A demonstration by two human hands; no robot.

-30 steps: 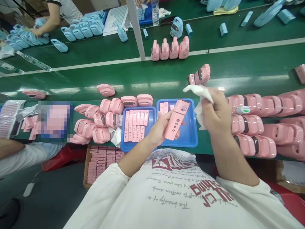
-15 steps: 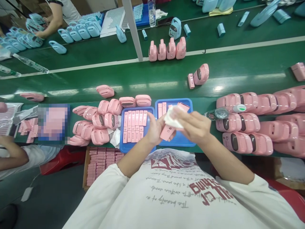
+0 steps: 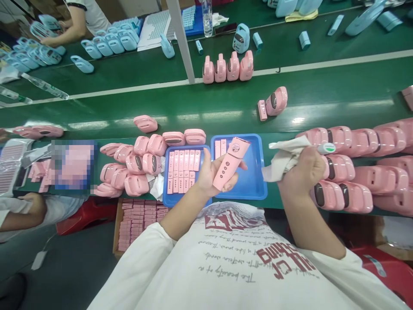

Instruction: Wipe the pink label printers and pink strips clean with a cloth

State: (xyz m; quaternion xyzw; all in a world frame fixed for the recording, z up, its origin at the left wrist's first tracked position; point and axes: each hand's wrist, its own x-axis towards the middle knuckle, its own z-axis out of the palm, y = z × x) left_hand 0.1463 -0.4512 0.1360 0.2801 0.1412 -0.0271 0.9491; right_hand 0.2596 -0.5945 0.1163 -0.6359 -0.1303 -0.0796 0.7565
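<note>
My left hand (image 3: 206,176) is closed around a pink handheld device (image 3: 228,165), tilted, its round dark buttons and round emblem facing up. My right hand (image 3: 308,168) is a fist with a crumpled white cloth (image 3: 285,159) sticking out of it. Beside that fist shows the white-and-green end of a bottle (image 3: 326,148); the rest is hidden, and whether my fingers touch it I cannot tell. Below the held device lies a blue tray (image 3: 251,185) with a few pink pieces at its back left. Another blue tray (image 3: 174,199), on the left, holds rows of similar pink devices.
Pink handled units stand in groups at left (image 3: 135,185) and right (image 3: 358,198). A metal post (image 3: 180,38) rises from the green bench (image 3: 155,101). Below is a box of pink pieces (image 3: 138,224). Other people's arms show at far left (image 3: 30,206) and upper left (image 3: 75,23).
My right hand has moved right, away from the pink device, taking the white cloth to the bottle. The device in my left hand is now uncovered and turned more upright.
</note>
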